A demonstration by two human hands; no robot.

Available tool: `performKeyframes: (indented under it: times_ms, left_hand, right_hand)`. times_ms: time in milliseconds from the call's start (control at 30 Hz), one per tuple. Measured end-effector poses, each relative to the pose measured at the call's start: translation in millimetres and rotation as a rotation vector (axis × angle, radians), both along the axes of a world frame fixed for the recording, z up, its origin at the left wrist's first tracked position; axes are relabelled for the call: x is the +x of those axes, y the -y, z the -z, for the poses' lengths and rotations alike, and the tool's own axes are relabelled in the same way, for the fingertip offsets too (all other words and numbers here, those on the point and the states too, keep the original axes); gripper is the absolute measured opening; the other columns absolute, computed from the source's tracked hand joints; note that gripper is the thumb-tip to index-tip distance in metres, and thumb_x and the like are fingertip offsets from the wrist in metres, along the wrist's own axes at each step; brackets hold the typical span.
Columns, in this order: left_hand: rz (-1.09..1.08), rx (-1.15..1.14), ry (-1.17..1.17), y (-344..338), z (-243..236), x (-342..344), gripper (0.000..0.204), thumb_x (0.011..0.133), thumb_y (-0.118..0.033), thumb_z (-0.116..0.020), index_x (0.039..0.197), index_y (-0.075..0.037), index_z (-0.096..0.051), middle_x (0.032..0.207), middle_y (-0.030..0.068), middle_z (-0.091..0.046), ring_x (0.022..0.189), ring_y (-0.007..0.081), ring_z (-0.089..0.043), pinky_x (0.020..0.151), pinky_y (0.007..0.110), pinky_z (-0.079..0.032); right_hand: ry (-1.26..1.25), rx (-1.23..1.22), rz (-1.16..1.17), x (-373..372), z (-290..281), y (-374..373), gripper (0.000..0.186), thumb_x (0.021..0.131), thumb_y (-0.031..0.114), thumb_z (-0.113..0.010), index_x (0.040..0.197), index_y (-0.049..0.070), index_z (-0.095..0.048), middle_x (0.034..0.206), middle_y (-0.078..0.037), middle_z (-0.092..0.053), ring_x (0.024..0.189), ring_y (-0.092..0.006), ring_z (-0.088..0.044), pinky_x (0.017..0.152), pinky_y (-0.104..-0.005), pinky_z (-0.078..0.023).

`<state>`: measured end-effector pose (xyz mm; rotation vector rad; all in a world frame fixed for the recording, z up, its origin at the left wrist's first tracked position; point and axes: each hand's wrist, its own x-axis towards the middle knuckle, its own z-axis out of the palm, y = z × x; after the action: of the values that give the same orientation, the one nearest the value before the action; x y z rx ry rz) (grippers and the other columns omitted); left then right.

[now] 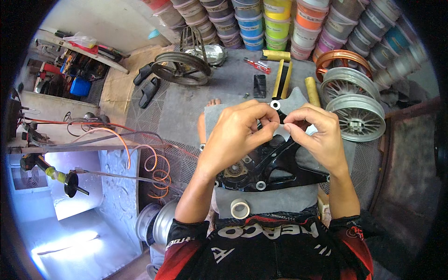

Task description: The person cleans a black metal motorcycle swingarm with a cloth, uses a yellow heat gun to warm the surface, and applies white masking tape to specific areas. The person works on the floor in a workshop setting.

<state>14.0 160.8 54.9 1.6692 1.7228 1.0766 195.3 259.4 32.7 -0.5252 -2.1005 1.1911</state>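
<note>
A black metal bracket (275, 165), a cast motorcycle part with round holes, lies on a grey cloth (280, 198) over the person's lap, in the near middle of the scene. Several of its holes look covered with pale tape, so the step in hand seems to be masking the part piece by piece. The next move likely calls for pressing a small piece flat over an opening at the far end without creasing it.

The left hand (235, 135) is curled, thumb and forefinger pinched together at the bracket's far end; the right hand (315, 135) pinches the same spot from the right. What sits between the fingertips is too small to tell, possibly a scrap of tape.

A roll of tape (240, 208) rests on the cloth near the body. Farther off lie a dark wheel (182, 67) to the left, silver wheels (357, 116) to the right, and stacked paint tubs (275, 23) along the far wall.
</note>
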Motion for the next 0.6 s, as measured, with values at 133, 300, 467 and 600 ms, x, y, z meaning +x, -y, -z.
performKeyframes:
  times_ms: [133, 300, 467, 600]
  left_hand:
    - [-0.026, 0.031, -0.098, 0.0, 1.1, -1.8, 0.012, 0.080, -0.008, -0.071, 0.091, -0.004, -0.069, 0.081, 0.0049, -0.065, 0.068, 0.0118, -0.059, 0.062, 0.024, -0.047]
    - [-0.078, -0.041, 0.271, -5.4, 15.1, -2.5, 0.015, 0.085, -0.011, -0.071, 0.096, -0.002, -0.068, 0.087, 0.0018, -0.067, 0.078, 0.0081, -0.062, 0.068, 0.021, -0.049]
    - [-0.133, -0.132, 0.374, -23.5, 32.4, -9.6, 0.016, 0.088, -0.012, -0.069, 0.098, 0.001, -0.066, 0.084, 0.0003, -0.067, 0.077, 0.0053, -0.061, 0.068, 0.020, -0.049]
    - [-0.171, -0.114, 0.269, -35.2, 43.7, -12.3, 0.016, 0.088, -0.012, -0.069, 0.097, 0.000, -0.067, 0.081, 0.0012, -0.067, 0.074, 0.0056, -0.061, 0.066, 0.021, -0.049]
  right_hand:
    - [-0.059, -0.201, 0.011, -0.1, 7.4, 1.5, 0.008, 0.083, 0.005, -0.070, 0.088, -0.001, -0.067, 0.080, -0.003, -0.066, 0.067, -0.0085, -0.059, 0.060, -0.0230, -0.048]
    - [-0.167, -0.434, 0.008, -5.0, 16.0, -0.5, 0.010, 0.087, 0.005, -0.069, 0.092, -0.002, -0.066, 0.081, 0.000, -0.064, 0.073, -0.0058, -0.058, 0.064, -0.0205, -0.048]
    - [-0.093, -0.404, 0.083, -16.7, 33.2, -14.3, 0.011, 0.086, 0.006, -0.070, 0.093, 0.000, -0.066, 0.080, 0.000, -0.064, 0.073, -0.0049, -0.058, 0.063, -0.0198, -0.047]
    - [0.008, -0.304, 0.161, -25.7, 41.6, -25.3, 0.013, 0.083, 0.009, -0.071, 0.092, 0.000, -0.066, 0.077, -0.001, -0.064, 0.067, -0.0046, -0.057, 0.060, -0.0207, -0.046]
